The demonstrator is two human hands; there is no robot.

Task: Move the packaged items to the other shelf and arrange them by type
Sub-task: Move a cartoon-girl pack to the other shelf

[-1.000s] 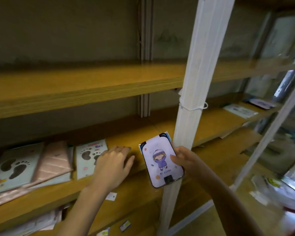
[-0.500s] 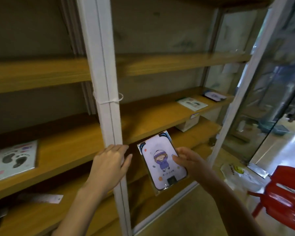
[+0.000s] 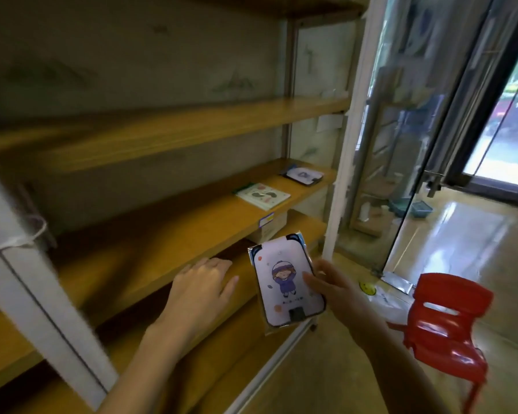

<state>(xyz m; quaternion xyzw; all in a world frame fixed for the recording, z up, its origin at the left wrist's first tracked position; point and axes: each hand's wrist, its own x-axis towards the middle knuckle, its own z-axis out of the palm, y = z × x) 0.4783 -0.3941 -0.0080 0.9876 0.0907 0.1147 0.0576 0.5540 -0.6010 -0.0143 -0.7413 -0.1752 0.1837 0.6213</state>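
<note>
Low in the middle of the frame, we are pinching a packaged card [image 3: 286, 286] in our right hand [image 3: 338, 291], thumb lying across its glossy plastic face and fingers hidden behind. It is hanging in the air in front of the shelf edge, not yet set down. Our left hand [image 3: 201, 291], just left of it, is holding nothing, fingers relaxed and spread over the front lip of the wooden shelf [image 3: 138, 252] (whether they are touching the board, we cannot tell). Farther up and right on that same smooth, honey-coloured board, two flat packets are lying apart: a pale footprint packet [image 3: 263, 196] and, beyond it, a lilac rounded packet [image 3: 305, 175] resembling ours. We are judging the sorting barely begun, with this card probably belonging beside the far one.
</note>
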